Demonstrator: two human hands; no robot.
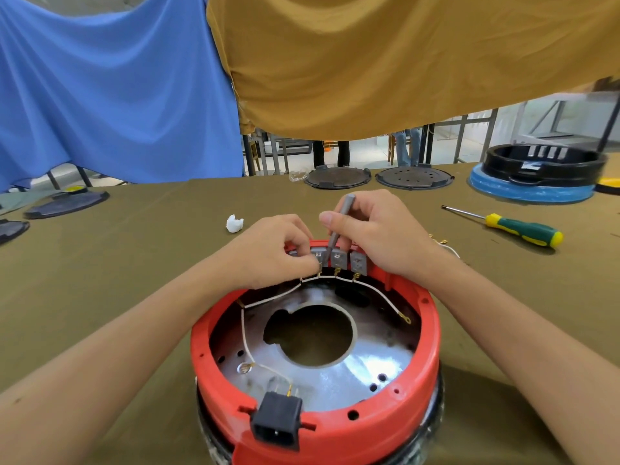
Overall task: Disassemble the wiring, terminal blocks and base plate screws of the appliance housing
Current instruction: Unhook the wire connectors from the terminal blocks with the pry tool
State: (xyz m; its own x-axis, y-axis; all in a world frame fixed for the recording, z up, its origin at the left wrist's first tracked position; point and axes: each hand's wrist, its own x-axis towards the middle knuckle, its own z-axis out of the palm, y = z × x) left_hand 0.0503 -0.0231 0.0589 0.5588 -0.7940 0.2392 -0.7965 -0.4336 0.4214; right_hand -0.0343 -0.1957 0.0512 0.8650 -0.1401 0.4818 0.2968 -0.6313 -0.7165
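The left hand's fingers [310, 260] pinch a brass connector on the white wire [278, 295] at the terminal blocks [339, 258]; the right hand [372, 236] grips a grey driver [339, 219] pointing down at them, on the far rim of the red housing [432, 347] on the bench [134, 256]. A slipping tip could jab the pinching fingers or tear the wire.

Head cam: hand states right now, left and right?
Left hand: pinching the white wire at the terminal blocks.
Right hand: gripping a slim grey tool, tip down at the blocks.
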